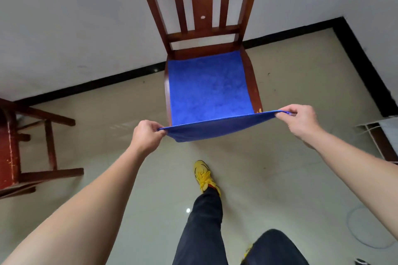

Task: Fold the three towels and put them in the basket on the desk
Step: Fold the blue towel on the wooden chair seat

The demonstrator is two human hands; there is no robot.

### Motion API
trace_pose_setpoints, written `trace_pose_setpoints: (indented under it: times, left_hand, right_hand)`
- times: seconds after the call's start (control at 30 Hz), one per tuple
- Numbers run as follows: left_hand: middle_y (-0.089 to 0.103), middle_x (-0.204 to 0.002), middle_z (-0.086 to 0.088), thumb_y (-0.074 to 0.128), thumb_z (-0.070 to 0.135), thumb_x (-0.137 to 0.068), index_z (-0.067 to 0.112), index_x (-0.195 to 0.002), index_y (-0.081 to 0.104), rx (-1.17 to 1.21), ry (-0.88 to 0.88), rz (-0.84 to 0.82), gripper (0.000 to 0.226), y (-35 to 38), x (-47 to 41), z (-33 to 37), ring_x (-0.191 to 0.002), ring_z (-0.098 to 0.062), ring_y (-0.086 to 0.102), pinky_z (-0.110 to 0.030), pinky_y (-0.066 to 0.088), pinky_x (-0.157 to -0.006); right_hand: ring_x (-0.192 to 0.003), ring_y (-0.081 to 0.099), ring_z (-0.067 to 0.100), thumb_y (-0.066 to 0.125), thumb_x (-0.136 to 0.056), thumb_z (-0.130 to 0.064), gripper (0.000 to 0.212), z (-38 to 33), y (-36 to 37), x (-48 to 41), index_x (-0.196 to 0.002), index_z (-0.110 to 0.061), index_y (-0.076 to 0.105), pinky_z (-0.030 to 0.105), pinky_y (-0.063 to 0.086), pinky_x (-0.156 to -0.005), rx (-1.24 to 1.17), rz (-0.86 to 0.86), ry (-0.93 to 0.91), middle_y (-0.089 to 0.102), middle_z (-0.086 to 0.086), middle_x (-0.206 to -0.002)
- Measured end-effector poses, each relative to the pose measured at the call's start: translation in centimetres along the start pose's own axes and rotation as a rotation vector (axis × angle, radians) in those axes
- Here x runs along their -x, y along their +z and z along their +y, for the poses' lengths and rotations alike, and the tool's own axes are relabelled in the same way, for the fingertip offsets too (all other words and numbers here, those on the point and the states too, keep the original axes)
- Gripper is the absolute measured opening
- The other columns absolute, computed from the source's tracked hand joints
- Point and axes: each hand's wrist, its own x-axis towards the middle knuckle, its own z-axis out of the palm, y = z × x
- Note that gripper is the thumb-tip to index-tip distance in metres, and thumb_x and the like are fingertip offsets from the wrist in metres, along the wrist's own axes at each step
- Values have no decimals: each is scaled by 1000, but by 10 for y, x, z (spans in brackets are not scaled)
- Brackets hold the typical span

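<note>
Forearms out; my left hand (pixel 146 133) and right hand (pixel 299 120) each pinch a near corner of blue towel (pixel 209 90). Rest lies flat on chair (pixel 251 75) seat. Judged light, soft, limp: sags between grips, corners best hold. Chair back stands beyond towel. Wooden frame (pixel 10 146) left, well apart. Basket not in view.

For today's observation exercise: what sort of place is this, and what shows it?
Probably a plain indoor room, home or office unclear: a wooden chair stands by a white wall, on a glossy tiled floor edged with black skirting.
</note>
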Motion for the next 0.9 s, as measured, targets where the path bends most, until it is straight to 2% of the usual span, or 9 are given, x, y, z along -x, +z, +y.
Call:
trace_pose_setpoints:
  times: [0.07, 0.2, 0.33, 0.47, 0.53, 0.63, 0.7, 0.8, 0.9]
  left_hand:
    - [52, -64, -5, 61, 16, -88, 14, -82, 73, 19, 4, -31, 14, -16, -27, 14, -59, -20, 43, -25, 34, -51]
    - [56, -71, -5, 60, 19, -90, 21, -76, 70, 130, -1, -41, 18, -33, -67, 37, -64, -19, 45, -26, 35, -56]
    - [60, -77, -5, 60, 20, -91, 17, -84, 72, 279, -40, 26, 14, -41, -114, 58, -70, -18, 47, -26, 38, -61]
    - [66, -82, -5, 60, 19, -91, 20, -77, 70, 375, -123, 31, 17, -39, -164, 67, -78, -19, 55, -30, 45, -74]
    - [67, -83, -5, 60, 18, -91, 21, -74, 67, 415, -161, 50, 18, -35, -189, 69, -80, -21, 58, -33, 49, -78]
    - [66, -85, -6, 57, 14, -93, 17, -76, 64, 495, -214, 72, 18, -20, -237, 76, -86, -24, 62, -39, 53, -87]
    - [65, -88, -6, 55, 13, -94, 15, -78, 61, 543, -250, 75, 17, -7, -267, 79, -89, -23, 64, -43, 54, -91]
    - [66, -101, -4, 53, 18, -96, 17, -89, 60, 556, -296, 60, 11, 11, -305, 85, -96, -20, 65, -43, 54, -92]
    - [65, -106, -2, 51, 19, -97, 18, -98, 61, 581, -329, 72, 10, 20, -336, 86, -99, -19, 64, -41, 53, -94]
  right_hand:
    - [-61, 46, 20, 67, -85, -15, 4, -16, 0, -24, -84, -19, 69, 23, 36, -56, -25, 2, 1, 56, 5, -70]
    - [-54, 38, 18, 63, -89, -15, 5, -42, 2, -59, -87, -14, 68, 26, 32, -52, -49, -4, -27, 51, 2, -64]
    - [-67, 44, 19, 62, -90, -18, 6, -68, 10, -101, -88, -13, 66, 27, 35, -57, -100, -13, -50, 57, 6, -77]
    - [-71, 46, 16, 63, -90, -18, 7, -86, 27, -146, -84, -14, 63, 21, 37, -60, -159, -36, -32, 57, 2, -73]
    - [-75, 50, 17, 63, -91, -19, 12, -92, 40, -170, -80, -16, 61, 25, 41, -67, -191, -55, 6, 59, 5, -79]
    - [-83, 58, 21, 62, -92, -20, 18, -96, 69, -219, -74, -20, 57, 41, 51, -82, -232, -82, 76, 62, 9, -90]
    - [-80, 59, 21, 61, -91, -20, 19, -97, 90, -249, -73, -20, 57, 43, 52, -77, -237, -78, 99, 62, 10, -89]
    - [-70, 61, 13, 60, -93, -20, 21, -98, 117, -289, -72, -21, 58, 27, 51, -61, -270, -59, 128, 63, 2, -81]
    - [-78, 64, 11, 59, -94, -24, 11, -95, 134, -319, -85, -20, 62, 25, 51, -62, -279, -83, 157, 66, -1, -88]
